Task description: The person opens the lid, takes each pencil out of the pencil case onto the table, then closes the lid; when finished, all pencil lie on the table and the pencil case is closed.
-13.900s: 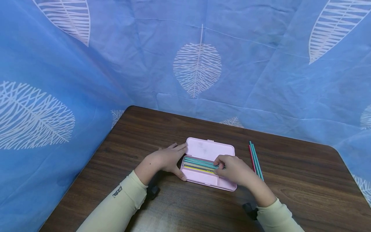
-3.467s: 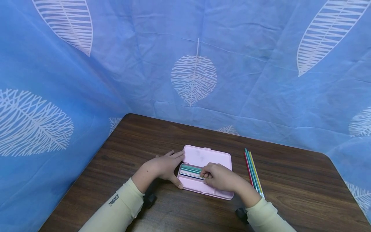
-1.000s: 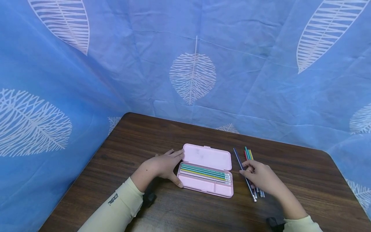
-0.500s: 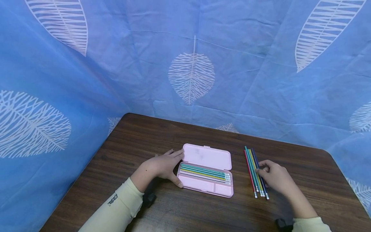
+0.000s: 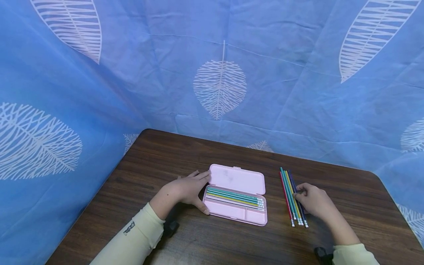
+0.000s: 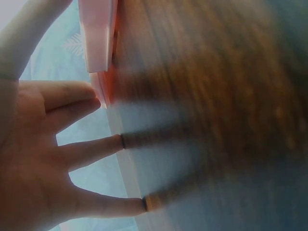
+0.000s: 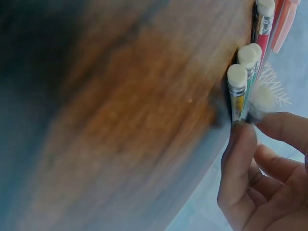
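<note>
My left hand (image 5: 187,191) rests with spread fingers at the left side of the open pink pencil case (image 5: 236,179); in the left wrist view the case's edge (image 6: 98,38) stands by the fingertips. Several teal, yellow and pale pencils (image 5: 233,197) lie side by side in its long compartment. To the right of the case, my right hand (image 5: 314,200) pinches a dark blue pencil (image 5: 292,180) between thumb and finger. That pencil lies along a row with a red pencil (image 5: 286,198), teal pencils (image 5: 286,187) and a yellow pencil (image 7: 237,103), white eraser ends toward me.
The dark wooden table (image 5: 185,147) has rounded far corners. A blue cloth (image 5: 281,73) with white leaf prints hangs behind it and along the left. The case's front compartment (image 5: 228,211) has a small divider near its right end.
Over the earlier frames, yellow and dark blue pencils have joined the row at the right. My right hand carried the blue one over the row to its right side. The left hand has stayed.
</note>
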A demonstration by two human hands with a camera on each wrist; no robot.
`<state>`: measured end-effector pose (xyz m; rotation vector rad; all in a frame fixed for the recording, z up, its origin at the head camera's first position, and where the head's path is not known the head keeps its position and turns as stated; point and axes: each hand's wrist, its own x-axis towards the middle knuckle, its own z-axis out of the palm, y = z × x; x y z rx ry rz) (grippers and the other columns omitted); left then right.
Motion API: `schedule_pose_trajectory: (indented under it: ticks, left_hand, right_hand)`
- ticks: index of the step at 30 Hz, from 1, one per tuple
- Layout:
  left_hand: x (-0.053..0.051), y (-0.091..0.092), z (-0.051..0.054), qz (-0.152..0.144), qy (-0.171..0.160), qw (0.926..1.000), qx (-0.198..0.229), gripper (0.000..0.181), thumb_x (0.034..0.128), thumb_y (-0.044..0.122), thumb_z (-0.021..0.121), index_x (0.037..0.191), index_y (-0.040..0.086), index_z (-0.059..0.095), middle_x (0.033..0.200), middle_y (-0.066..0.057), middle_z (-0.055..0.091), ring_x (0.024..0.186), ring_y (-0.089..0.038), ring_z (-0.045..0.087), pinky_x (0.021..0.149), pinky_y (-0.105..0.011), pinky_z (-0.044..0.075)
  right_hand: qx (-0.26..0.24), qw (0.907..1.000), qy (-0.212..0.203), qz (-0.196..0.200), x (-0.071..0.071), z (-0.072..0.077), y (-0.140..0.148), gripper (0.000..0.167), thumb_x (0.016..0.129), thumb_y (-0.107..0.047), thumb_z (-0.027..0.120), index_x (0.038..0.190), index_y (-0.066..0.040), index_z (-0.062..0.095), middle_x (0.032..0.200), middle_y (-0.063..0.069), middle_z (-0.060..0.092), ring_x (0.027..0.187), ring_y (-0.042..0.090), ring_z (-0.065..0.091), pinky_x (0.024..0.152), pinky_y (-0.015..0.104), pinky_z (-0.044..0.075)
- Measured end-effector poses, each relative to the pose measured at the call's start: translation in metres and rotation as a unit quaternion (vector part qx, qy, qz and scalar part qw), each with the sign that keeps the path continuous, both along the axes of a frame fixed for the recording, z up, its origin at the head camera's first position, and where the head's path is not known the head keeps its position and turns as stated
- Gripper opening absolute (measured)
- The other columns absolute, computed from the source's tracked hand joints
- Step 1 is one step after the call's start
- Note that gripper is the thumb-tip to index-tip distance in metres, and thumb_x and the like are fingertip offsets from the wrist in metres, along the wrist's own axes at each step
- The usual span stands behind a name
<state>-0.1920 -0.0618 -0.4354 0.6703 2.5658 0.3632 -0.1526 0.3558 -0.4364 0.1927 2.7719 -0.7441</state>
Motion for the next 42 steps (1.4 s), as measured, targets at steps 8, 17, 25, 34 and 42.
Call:
schedule_pose_trajectory:
  ticks: [8, 17, 25, 34, 42]
  left_hand:
    - [0.0, 0.0, 0.0, 0.001, 0.002, 1.0, 0.0, 0.124, 0.074, 0.064, 0.092, 0.171, 0.019, 0.029, 0.182, 0.003, 0.02, 0.169, -0.035, 0.02, 0.119, -0.083, 0.029]
    - [0.001, 0.0, 0.0, 0.002, 0.002, 1.0, -0.002, 0.124, 0.0739, 0.065, 0.092, 0.171, 0.019, 0.03, 0.182, 0.002, 0.02, 0.169, -0.036, 0.02, 0.119, -0.083, 0.029]
    - [0.0, 0.0, 0.0, 0.004, -0.003, 1.0, -0.002, 0.124, 0.0741, 0.064, 0.092, 0.171, 0.019, 0.029, 0.182, 0.003, 0.019, 0.169, -0.035, 0.019, 0.12, -0.082, 0.028]
    - [-0.001, 0.0, 0.0, 0.003, -0.01, 0.9999, -0.001, 0.125, 0.0746, 0.065, 0.091, 0.171, 0.019, 0.027, 0.182, 0.002, 0.019, 0.169, -0.036, 0.018, 0.12, -0.083, 0.027]
    - [-0.003, 0.0, 0.0, 0.0, -0.013, 0.9999, -0.005, 0.124, 0.0758, 0.066, 0.09, 0.172, 0.02, 0.026, 0.183, 0.002, 0.017, 0.17, -0.036, 0.017, 0.12, -0.083, 0.026]
  right_hand:
    - [0.011, 0.9999, 0.006, 0.005, 0.002, -0.001, -0.002, 0.036, 0.108, -0.012, 0.056, 0.134, 0.014, 0.057, 0.093, 0.017, 0.07, 0.065, 0.014, 0.068, 0.06, 0.035, 0.061]
    - [0.034, 0.9994, 0.006, 0.005, 0.0, -0.002, -0.005, 0.036, 0.109, -0.014, 0.055, 0.133, 0.012, 0.059, 0.09, 0.015, 0.07, 0.065, 0.016, 0.066, 0.058, 0.034, 0.056]
    - [0.057, 0.9966, 0.052, 0.027, 0.002, -0.001, -0.018, 0.038, 0.108, -0.019, 0.055, 0.13, 0.01, 0.063, 0.075, 0.004, 0.06, 0.059, 0.016, 0.049, 0.054, 0.03, 0.037]
    - [0.029, 0.9936, 0.078, 0.076, 0.008, 0.013, -0.056, 0.027, 0.109, -0.024, 0.06, 0.116, -0.001, 0.073, 0.066, -0.001, 0.052, 0.055, 0.014, 0.046, 0.052, 0.029, 0.036]
    - [0.002, 0.9876, 0.082, 0.134, 0.011, 0.015, -0.099, 0.015, 0.106, -0.022, 0.066, 0.105, -0.011, 0.076, 0.067, -0.005, 0.054, 0.055, 0.01, 0.041, 0.052, 0.025, 0.035]
